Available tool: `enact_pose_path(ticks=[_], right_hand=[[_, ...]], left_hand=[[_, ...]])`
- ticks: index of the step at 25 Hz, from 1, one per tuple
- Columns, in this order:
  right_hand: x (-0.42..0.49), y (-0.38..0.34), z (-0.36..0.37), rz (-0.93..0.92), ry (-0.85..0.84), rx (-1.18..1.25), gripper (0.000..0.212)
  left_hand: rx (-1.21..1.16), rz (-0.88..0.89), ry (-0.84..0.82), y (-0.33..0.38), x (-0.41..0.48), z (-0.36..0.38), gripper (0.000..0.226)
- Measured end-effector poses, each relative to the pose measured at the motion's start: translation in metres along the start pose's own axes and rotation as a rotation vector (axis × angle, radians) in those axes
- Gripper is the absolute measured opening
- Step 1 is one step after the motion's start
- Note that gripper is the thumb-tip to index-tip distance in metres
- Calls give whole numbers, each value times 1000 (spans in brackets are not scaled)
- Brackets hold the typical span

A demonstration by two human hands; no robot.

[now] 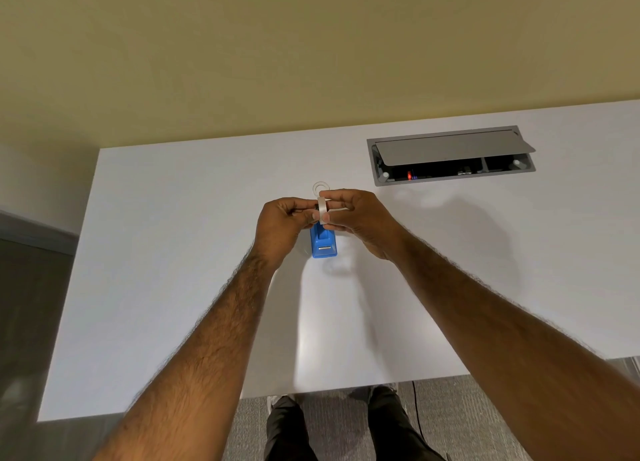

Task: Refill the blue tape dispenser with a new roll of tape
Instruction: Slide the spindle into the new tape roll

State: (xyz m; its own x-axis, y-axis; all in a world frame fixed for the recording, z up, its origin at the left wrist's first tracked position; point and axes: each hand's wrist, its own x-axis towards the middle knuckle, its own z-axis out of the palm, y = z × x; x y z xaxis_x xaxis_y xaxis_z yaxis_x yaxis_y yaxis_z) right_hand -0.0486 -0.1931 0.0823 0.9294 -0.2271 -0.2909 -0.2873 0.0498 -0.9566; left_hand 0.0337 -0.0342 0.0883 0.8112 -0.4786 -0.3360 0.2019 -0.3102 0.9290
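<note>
The blue tape dispenser (323, 244) stands on the white table (173, 252), its far end hidden under my hands. Above that end, my right hand (356, 218) pinches a whitish roll of tape (322, 210), held on edge. My left hand (282, 223) meets it from the left, fingers closed on a small dark part beside the roll that is mostly hidden. A second clear ring of tape (321, 187) lies flat on the table just beyond my hands.
A grey cable box (450, 155) with its lid propped open is set into the table at the back right. The yellow wall rises behind the table. The table's near edge is close to my legs, above grey carpet.
</note>
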Motion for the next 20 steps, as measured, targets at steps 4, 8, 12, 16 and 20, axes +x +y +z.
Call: enact_pose_path(ticks=[4, 8, 12, 16, 20], right_hand=[[-3, -6, 1, 41, 27, -99, 37], [-5, -8, 3, 74, 27, -125, 46], [-6, -7, 1, 85, 21, -117, 48], [-4, -7, 2, 113, 7, -87, 51], [-4, -7, 1, 62, 16, -98, 26]], left_hand=[[-6, -30, -26, -3, -1, 1, 17], [-18, -47, -49, -5, -2, 0, 20], [-29, -54, -73, -5, 0, -2, 19], [-30, -46, -57, -5, 2, -2, 18], [-20, -48, -22, -7, 3, -1, 16]])
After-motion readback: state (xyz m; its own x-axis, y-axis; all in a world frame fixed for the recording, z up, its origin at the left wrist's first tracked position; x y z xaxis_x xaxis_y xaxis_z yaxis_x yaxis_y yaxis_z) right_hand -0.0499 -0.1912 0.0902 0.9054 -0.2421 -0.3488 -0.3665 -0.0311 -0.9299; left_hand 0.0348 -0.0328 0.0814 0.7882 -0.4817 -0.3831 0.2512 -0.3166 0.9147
